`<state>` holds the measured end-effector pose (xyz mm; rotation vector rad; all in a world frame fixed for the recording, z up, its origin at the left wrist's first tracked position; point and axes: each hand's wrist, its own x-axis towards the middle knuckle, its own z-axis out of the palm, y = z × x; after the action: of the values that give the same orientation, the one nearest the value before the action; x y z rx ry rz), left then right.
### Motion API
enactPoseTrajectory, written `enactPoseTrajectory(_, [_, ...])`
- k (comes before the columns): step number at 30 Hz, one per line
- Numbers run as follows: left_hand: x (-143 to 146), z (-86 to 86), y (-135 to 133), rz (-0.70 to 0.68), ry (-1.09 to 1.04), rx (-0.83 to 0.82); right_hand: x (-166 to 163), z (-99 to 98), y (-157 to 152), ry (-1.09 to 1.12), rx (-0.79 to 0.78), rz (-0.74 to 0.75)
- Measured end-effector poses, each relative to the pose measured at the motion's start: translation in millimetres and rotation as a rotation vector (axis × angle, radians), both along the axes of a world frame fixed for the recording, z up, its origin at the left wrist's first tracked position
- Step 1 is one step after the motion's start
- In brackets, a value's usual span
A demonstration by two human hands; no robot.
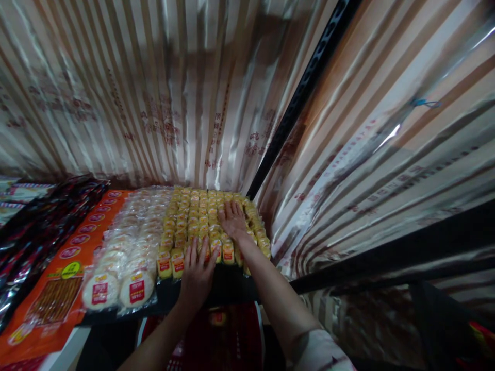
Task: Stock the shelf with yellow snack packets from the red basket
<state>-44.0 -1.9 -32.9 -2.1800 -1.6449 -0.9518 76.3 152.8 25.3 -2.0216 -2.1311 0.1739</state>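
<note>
My left hand (197, 273) lies flat with fingers spread at the front edge of a block of small yellow-and-red wrapped snack packs (193, 216) set in rows on a dark shelf (228, 288). Farther back, my right hand (233, 219) rests palm down, fingers stretched out, on top of the same packs. Neither hand grips anything.
Left of the yellow packs lie rows of round white cakes in clear wrap (124, 257), then flat orange packets (65, 278) and dark glossy bags (34, 232). Striped shiny foil (174, 93) covers the back and right walls. A black upright (301, 93) runs diagonally at the corner.
</note>
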Motion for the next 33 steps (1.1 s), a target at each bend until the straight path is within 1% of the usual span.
enactPoseTrajectory(6, [-2, 5.0, -2, 0.006, 0.016, -0.016, -4, 1.6, -2, 0.108, 0.059, 0.021])
enactPoseTrajectory(11, [-1, 5.1, -2, -0.002, 0.018, 0.01, -2, 9.2, -4, 0.131, 0.038, 0.027])
enactPoseTrajectory(13, [-1, 4.5, -2, -0.006, 0.015, 0.014, 1, 12.6, -5, 0.134, 0.054, 0.026])
enactPoseTrajectory(18, [-1, 3.7, -1, -0.01, 0.02, 0.009, 16, 16.6, -7, 0.101, 0.172, -0.034])
enactPoseTrajectory(21, [-1, 3.9, -2, -0.011, 0.025, 0.014, 24, 16.9, -8, 0.11, 0.148, -0.042])
enactPoseTrajectory(26, [-1, 3.9, -1, -0.008, 0.028, 0.012, 23, 20.2, -11, 0.142, 0.088, -0.037])
enactPoseTrajectory(28, [0, 3.8, -1, -0.006, 0.03, 0.015, 25, 23.2, -11, 0.161, 0.102, -0.012])
enactPoseTrajectory(30, [0, 3.9, -1, -0.003, 0.025, 0.014, 35, 26.8, -9, 0.18, 0.172, -0.005])
enactPoseTrajectory(31, [1, 4.1, -1, -0.003, 0.023, 0.008, 42, 28.5, -7, 0.191, 0.209, -0.036])
enactPoseTrajectory(33, [1, 4.7, -1, -0.005, 0.022, 0.001, 61, 31.3, -2, 0.207, 0.249, -0.152])
